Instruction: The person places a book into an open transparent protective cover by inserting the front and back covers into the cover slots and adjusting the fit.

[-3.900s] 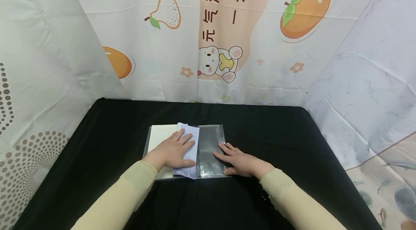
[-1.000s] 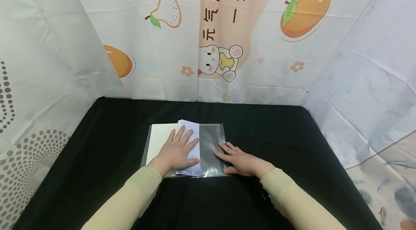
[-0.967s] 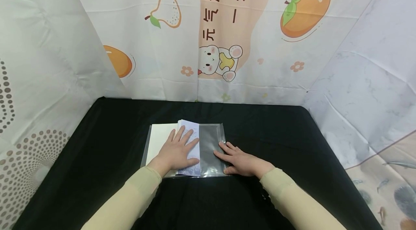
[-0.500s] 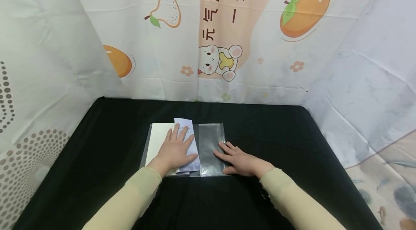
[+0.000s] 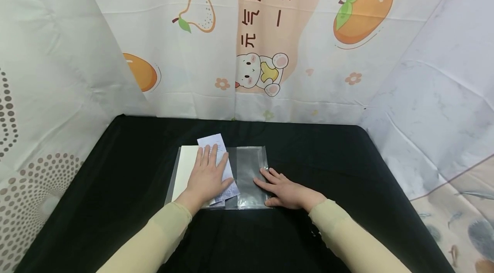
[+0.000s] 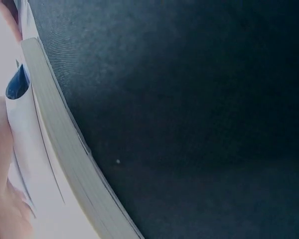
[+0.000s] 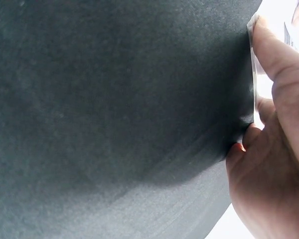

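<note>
On the black cloth (image 5: 135, 166), with room at the far left for sliding things, the left margin of a clear plastic cover (image 5: 171, 187) came first, and the cream page of a book (image 5: 184, 174) lay beside it. My left hand (image 5: 204, 181) was next, palm down, its fingers straight and slightly apart, the thumb spread wider, pressing on a lavender printed paper (image 5: 227, 171). That paper lay right beneath it, so my left was the nearer hand. Its long axis slanted from far left to near right, out of line with the book: the far end jutted past the book's far edge, while the near right corner reached the straight edge of the cover's right panel (image 5: 248, 174). I judged that slant against that edge to matter most. Between them a gap widened away from me. At the panel's outer edge my right hand (image 5: 285, 192) rested with fingers fanned, fingertips on the plastic, thumb by the near corner. Beyond it, the cloth offered generous room rightward.
</note>
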### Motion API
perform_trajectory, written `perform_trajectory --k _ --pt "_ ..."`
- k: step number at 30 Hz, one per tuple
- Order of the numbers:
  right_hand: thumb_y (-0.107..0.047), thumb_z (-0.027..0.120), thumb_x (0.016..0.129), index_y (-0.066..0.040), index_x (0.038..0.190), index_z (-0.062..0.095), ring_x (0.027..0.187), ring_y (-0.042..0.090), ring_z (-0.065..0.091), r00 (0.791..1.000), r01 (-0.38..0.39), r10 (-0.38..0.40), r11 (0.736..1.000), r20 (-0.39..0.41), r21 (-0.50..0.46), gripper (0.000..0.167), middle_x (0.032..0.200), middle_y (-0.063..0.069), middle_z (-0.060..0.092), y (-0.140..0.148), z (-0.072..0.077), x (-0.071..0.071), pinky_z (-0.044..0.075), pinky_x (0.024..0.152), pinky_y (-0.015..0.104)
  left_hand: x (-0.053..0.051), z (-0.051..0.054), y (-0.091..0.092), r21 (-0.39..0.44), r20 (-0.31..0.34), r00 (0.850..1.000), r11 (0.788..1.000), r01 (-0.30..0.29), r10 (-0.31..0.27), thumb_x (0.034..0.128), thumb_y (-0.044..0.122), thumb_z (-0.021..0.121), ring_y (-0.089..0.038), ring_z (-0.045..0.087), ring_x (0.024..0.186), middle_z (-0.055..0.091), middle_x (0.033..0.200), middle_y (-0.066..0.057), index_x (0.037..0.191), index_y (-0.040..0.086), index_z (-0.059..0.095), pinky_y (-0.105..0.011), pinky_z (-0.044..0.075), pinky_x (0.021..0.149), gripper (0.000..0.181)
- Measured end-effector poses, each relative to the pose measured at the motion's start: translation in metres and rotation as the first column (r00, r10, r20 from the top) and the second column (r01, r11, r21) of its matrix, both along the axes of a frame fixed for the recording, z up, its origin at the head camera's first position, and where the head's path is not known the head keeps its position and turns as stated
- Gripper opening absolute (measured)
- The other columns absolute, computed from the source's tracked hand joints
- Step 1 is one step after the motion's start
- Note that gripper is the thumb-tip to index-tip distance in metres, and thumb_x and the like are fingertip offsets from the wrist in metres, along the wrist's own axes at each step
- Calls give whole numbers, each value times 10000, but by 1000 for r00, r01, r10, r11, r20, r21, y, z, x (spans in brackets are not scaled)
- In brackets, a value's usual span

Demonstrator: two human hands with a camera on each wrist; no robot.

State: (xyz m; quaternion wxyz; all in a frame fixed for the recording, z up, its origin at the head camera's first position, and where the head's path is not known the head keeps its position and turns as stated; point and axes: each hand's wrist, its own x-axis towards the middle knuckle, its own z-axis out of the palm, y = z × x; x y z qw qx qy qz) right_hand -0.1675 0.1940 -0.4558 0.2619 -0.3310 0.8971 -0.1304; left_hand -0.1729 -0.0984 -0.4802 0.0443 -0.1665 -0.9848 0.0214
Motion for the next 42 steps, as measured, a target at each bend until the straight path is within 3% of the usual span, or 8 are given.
perform_trajectory --k 5,12,16,20,29,42 --pt "-390 582 1034 -262 1641 238 1582 347 -17 1000 1 -1 1000 2 -2 709 1732 57 4 -1 0 0 134 1241 584 2 3 -2 24 39 999 1000 -17 16 962 657 523 -522 128 1527 175 1669 -266 1548 269 468 -605 107 1241 705" --pt "-405 568 1039 -259 1642 237 1581 348 -20 1000 -4 4 1000 1 -13 703 1731 64 6 -1 -2 0 126 1245 577 4 6 -6 66 141 989 997 -46 36 856 837 472 -533 58 1532 81 1698 -228 1600 231 370 -645 65 1227 965" --pt "-403 570 1039 -266 1642 232 1582 341 -27 1000 -3 3 1000 3 -15 705 1731 55 1 -1 -1 0 121 1247 571 4 4 -5 84 111 992 994 -74 64 867 771 546 -581 91 1506 84 1694 -242 1606 196 348 -660 128 1213 957" --pt "-399 571 1040 -268 1643 229 1583 335 -29 1000 -3 3 1000 3 -17 706 1731 48 -3 -1 0 0 116 1250 565 3 1 -3 133 83 988 981 -142 132 882 702 597 -627 127 1473 73 1674 -298 1612 149 321 -666 200 1191 957" --pt "-393 564 1045 -226 1643 233 1578 370 -14 1000 -18 18 999 -4 -28 703 1728 94 12 1 0 0 116 1243 586 3 -1 4 158 86 964 952 -263 252 906 637 603 -647 134 1460 -12 1660 -338 1628 86 227 -673 233 1178 983" --pt "-396 559 1046 -256 1645 218 1581 350 -32 1000 -16 16 1000 -1 -4 703 1731 69 -5 0 -1 -1 103 1250 570 -1 -7 11 110 42 959 953 -283 280 906 649 593 -673 168 1435 25 1650 -359 1623 75 236 -687 258 1160 986"
